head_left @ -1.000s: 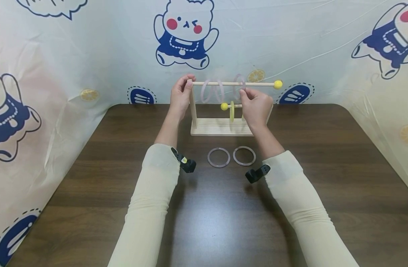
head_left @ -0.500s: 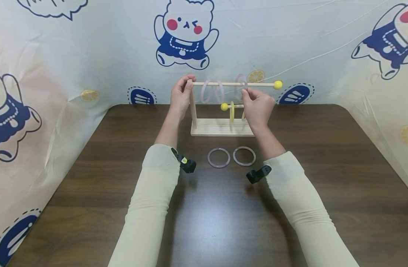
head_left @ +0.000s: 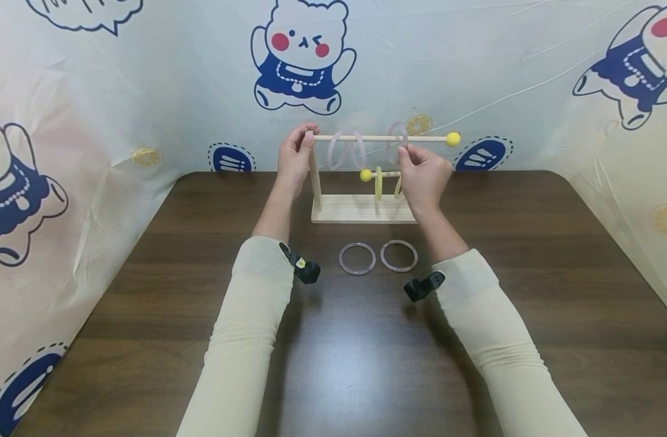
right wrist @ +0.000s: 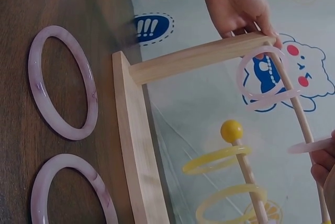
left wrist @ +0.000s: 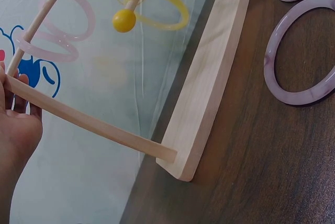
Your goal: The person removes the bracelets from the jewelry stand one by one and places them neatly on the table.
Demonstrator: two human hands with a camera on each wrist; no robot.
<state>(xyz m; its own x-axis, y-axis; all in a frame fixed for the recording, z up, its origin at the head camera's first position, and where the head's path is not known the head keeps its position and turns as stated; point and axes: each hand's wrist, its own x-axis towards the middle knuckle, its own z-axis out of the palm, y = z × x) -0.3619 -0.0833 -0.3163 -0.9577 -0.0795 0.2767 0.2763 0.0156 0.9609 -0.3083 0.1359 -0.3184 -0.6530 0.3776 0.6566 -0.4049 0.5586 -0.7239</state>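
Note:
A wooden bangle stand [head_left: 360, 210] stands at the back of the table, with an upper rod [head_left: 428, 138] and a shorter lower rod. My left hand [head_left: 295, 159] grips the top of its left post [left wrist: 89, 118]. On the upper rod near that post hang two pale pink bangles [right wrist: 242, 75]. My right hand [head_left: 425, 179] pinches another pale pink bangle [right wrist: 310, 146], which encircles the upper rod farther right. Two yellow bangles [right wrist: 212, 160] hang on the lower rod, behind its yellow ball [right wrist: 231, 130].
Two mottled purple bangles [left wrist: 272, 80] lie flat side by side on the dark wooden table [head_left: 333, 364], in front of the stand. A yellow ball [head_left: 453, 139] caps the upper rod's right end. A printed curtain [head_left: 202, 79] hangs behind the table.
My right hand has slid slightly to the right along the upper rod, taking the pinched bangle with it. The left hand has stayed at the post.

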